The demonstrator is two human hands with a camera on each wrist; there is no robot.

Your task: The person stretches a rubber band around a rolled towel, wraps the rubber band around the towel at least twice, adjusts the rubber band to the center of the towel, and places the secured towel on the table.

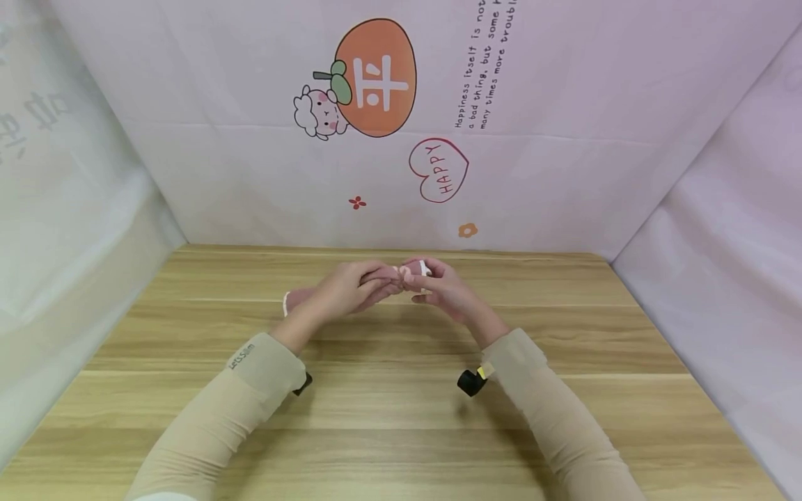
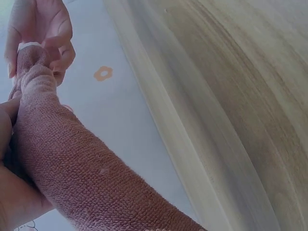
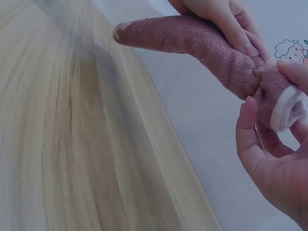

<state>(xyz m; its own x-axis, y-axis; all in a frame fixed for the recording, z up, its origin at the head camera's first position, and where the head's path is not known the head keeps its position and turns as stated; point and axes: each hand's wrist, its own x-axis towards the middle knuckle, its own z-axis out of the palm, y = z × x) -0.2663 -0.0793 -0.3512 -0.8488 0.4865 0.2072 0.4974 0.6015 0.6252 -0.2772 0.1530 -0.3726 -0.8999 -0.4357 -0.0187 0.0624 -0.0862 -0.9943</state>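
Observation:
A dusty-pink terry towel (image 1: 299, 298), rolled long with white edging, is held up over the far part of the table. My left hand (image 1: 341, 289) grips the roll around its middle; in the right wrist view its thumb presses along the towel (image 3: 211, 60). At the other end, my right hand (image 1: 447, 289) has thumb and fingers curled around the roll near its white-edged tip. A thin brownish band (image 3: 256, 84) cinches the towel between the two hands. In the left wrist view the long terry roll (image 2: 96, 168) hides part of the left hand.
The wood-grain table (image 1: 388, 445) runs back to a white printed cloth (image 1: 250, 174) standing behind it. More white cloth (image 1: 739, 278) hangs along both sides. A small black wrist camera (image 1: 471, 383) sits under the right sleeve.

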